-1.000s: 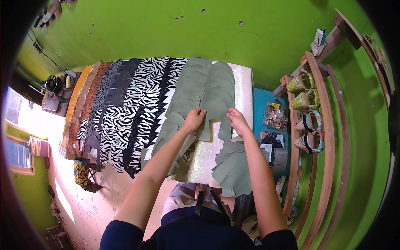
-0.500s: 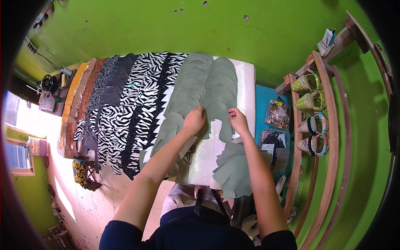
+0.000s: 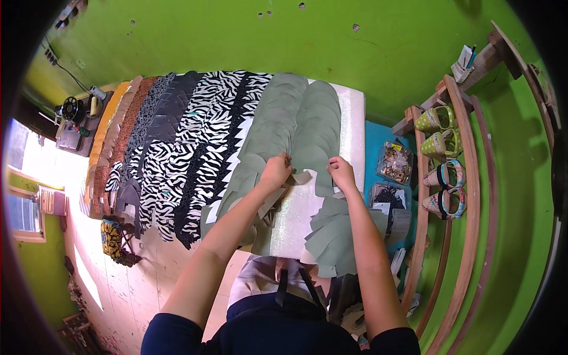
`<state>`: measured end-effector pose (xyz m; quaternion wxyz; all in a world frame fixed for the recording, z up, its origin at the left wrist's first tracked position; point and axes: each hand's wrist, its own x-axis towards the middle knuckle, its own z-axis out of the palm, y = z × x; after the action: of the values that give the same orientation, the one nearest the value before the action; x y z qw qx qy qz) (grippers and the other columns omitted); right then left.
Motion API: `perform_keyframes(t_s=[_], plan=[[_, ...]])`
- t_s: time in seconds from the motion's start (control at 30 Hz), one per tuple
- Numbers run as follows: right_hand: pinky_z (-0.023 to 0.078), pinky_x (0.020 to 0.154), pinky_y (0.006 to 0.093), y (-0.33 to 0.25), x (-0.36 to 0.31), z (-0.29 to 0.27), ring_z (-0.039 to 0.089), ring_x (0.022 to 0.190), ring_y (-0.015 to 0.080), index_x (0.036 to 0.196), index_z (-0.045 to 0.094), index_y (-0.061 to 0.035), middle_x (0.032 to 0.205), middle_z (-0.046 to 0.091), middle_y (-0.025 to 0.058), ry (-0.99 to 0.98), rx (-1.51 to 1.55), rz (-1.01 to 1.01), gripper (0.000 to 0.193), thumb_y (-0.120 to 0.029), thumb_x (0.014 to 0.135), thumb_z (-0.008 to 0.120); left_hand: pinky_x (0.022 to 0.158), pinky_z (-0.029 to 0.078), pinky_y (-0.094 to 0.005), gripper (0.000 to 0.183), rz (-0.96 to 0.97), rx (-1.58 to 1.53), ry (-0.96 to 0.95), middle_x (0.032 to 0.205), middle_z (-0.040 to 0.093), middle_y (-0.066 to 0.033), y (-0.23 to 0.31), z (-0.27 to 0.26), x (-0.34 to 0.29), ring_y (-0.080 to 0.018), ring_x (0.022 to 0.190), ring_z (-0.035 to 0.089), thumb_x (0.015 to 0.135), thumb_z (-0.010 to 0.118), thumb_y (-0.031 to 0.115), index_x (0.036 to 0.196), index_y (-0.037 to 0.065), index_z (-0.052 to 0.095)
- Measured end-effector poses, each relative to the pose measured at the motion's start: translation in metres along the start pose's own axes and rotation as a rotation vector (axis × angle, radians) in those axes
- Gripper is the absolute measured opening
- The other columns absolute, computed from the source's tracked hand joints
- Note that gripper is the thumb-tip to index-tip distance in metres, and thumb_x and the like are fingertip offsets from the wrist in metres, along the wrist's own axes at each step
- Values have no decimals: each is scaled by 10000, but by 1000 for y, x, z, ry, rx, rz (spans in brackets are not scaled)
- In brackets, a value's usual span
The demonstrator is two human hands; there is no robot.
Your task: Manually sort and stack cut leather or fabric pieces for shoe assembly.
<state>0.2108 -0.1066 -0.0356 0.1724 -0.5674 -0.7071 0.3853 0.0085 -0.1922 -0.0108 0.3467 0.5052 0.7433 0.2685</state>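
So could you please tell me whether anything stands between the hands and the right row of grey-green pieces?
Nothing visible does: the left hand and right hand are at the near end of that grey-green row.

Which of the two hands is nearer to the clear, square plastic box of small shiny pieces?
Right. The right hand is left of the box; the left hand is farther left.

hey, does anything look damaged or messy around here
The green wall has chipped holes breaking its plain surface. On the table's near side, a pile of grey-green pieces lies splayed, unlike the neater overlapping rows beyond.
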Motion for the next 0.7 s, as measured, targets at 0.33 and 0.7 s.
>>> perform_keyframes(t_s=[0.33, 0.7], plan=[[471, 715, 338, -11, -10, -1, 607, 788, 264, 970, 567, -34, 839, 627, 121, 116, 15, -23, 224, -44, 747, 583, 742, 470, -367, 292, 185, 42, 130, 934, 587, -150, -5, -5, -20, -285, 820, 595, 734, 587, 46, 1020, 23, 531], [427, 826, 376, -85, -67, 45, 500, 1006, 274, 958, 565, -38, 1027, 569, 98, -152, -222, -596, 193, -43, 770, 523, 711, 463, -400, 185, 222, 178, 107, 894, 587, -118, -47, -40, -89, -310, 829, 575, 771, 569, 145, 935, 58, 564]])
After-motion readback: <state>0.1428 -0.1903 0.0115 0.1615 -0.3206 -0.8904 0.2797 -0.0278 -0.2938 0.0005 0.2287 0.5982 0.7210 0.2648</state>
